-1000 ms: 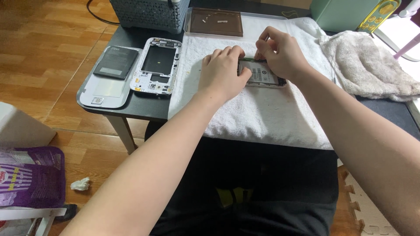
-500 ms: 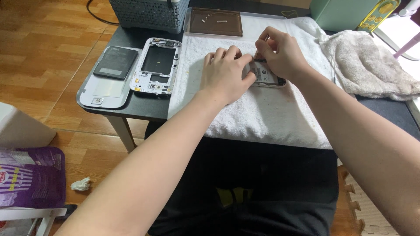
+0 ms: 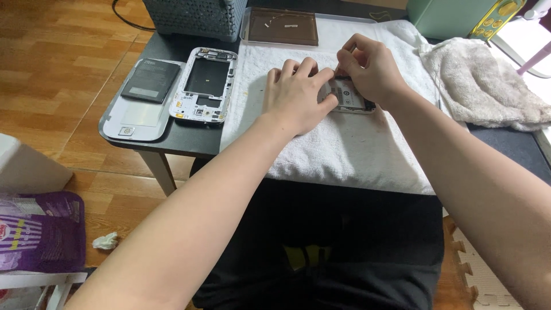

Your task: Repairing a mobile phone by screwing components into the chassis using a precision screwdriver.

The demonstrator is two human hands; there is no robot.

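Centrally, left hand [image 3: 298,97] pins the opened phone [image 3: 349,97] on the white towel [image 3: 344,149], right hand [image 3: 370,72] fingertips pinched together at its top edge, towel margins open all round

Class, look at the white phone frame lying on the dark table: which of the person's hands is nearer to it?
Left. The left hand rests on the white towel, just right of the white phone frame. The right hand is farther right, over the opened phone.
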